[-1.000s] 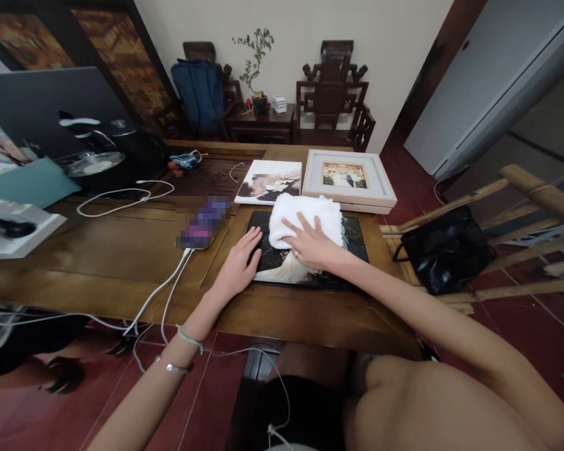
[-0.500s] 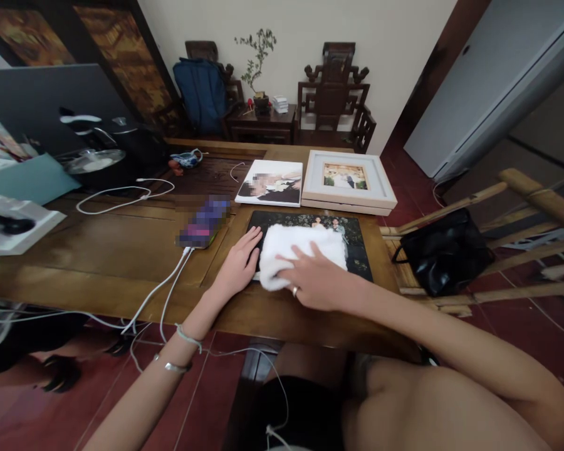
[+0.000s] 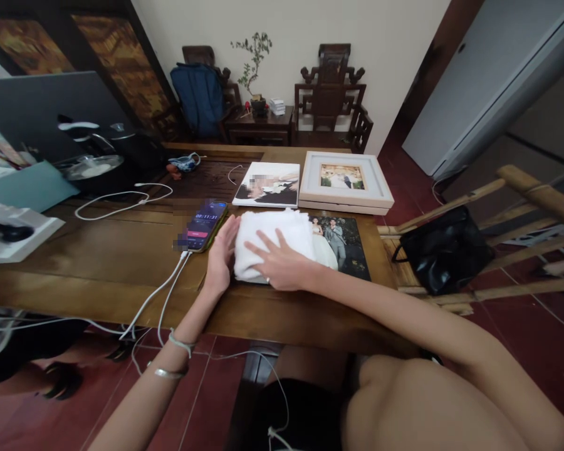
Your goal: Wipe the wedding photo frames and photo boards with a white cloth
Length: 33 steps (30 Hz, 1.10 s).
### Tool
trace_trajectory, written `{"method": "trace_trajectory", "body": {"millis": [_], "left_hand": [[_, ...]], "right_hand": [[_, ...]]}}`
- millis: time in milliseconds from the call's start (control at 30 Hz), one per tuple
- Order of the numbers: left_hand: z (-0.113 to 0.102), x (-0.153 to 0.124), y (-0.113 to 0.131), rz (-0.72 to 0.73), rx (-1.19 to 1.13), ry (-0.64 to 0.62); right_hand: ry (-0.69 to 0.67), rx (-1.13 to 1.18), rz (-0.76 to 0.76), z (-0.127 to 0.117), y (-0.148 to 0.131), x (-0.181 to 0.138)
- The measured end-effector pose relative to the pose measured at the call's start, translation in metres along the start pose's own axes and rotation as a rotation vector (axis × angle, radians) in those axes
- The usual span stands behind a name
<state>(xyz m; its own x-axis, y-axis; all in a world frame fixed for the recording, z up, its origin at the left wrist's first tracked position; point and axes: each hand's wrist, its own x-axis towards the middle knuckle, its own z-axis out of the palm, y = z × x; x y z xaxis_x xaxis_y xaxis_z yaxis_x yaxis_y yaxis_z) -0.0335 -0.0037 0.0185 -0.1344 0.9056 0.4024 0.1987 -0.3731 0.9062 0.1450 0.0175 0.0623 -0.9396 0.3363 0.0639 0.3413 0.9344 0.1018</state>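
Observation:
Under my right hand (image 3: 284, 260) lies a folded white cloth (image 3: 275, 228), pressed flat with my fingers spread over it. The cloth covers the left part of a dark wedding photo panel (image 3: 345, 241), whose right side shows a couple in a white dress and a grey suit. My left hand (image 3: 220, 254) stands on edge at the panel's left end, fingers stretched out, beside the cloth. Just left of that hand a phone (image 3: 205, 227) shows a running timer, with white cables plugged into its lower end.
Behind the panel lie a white photo block (image 3: 266, 185) and a pale wooden picture frame (image 3: 345, 180). A bamboo chair holding a black bag (image 3: 444, 250) stands right of the table (image 3: 122, 241). Kettle (image 3: 134, 147), glass-lidded pot (image 3: 94, 169) and loose cable (image 3: 122, 210) are at left.
My right hand has slid the cloth left across the panel, uncovering the couple. My left hand has shifted left and turned from lying flat onto its edge.

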Motion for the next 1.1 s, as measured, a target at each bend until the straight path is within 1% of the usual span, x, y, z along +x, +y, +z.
{"method": "trace_trajectory", "body": {"millis": [67,100,167,200,267,333,433,533,633,767,867,900,967,1033,1100], "left_hand": [[0.001,0.0,-0.001,0.022,-0.033,0.033],[0.001,-0.001,0.0,0.046,-0.001,0.028],[0.002,-0.003,0.002,0.106,0.145,-0.038],[0.002,-0.005,0.003,0.138,0.237,-0.093],[0.003,-0.006,0.004,0.19,0.403,-0.211],[0.004,-0.007,0.004,0.202,0.507,-0.297],[0.006,-0.006,0.002,0.206,0.579,-0.324],[0.008,-0.005,0.001,0.238,0.615,-0.311],[0.007,-0.004,-0.001,0.268,0.65,-0.307],[0.005,-0.003,-0.003,0.266,0.683,-0.293],[0.005,-0.003,-0.003,0.262,0.692,-0.292],[0.005,-0.003,-0.003,0.262,0.691,-0.29],[0.005,-0.003,-0.003,0.256,0.681,-0.288],[0.005,-0.003,-0.002,0.248,0.659,-0.287],[0.006,-0.004,-0.002,0.245,0.635,-0.296]], "right_hand": [[0.017,0.003,-0.126,-0.005,-0.012,-0.009],[0.014,0.014,-0.178,-0.008,-0.017,-0.015],[-0.01,0.05,-0.24,-0.013,-0.022,-0.031],[-0.026,0.073,-0.238,-0.016,-0.023,-0.04],[-0.048,0.123,-0.182,-0.019,-0.02,-0.057],[-0.044,0.173,-0.081,-0.02,-0.011,-0.072],[-0.01,0.224,0.084,-0.017,0.01,-0.081],[0.017,0.269,0.188,-0.011,0.031,-0.066],[0.08,0.347,0.242,-0.005,0.046,-0.032],[0.149,0.451,0.256,0.001,0.052,0.022],[0.149,0.481,0.262,0.001,0.053,0.045],[0.147,0.485,0.257,0.0,0.053,0.047],[0.154,0.487,0.249,-0.003,0.053,0.041],[0.158,0.487,0.275,-0.006,0.055,0.023],[0.149,0.48,0.345,-0.009,0.058,-0.003]]}}
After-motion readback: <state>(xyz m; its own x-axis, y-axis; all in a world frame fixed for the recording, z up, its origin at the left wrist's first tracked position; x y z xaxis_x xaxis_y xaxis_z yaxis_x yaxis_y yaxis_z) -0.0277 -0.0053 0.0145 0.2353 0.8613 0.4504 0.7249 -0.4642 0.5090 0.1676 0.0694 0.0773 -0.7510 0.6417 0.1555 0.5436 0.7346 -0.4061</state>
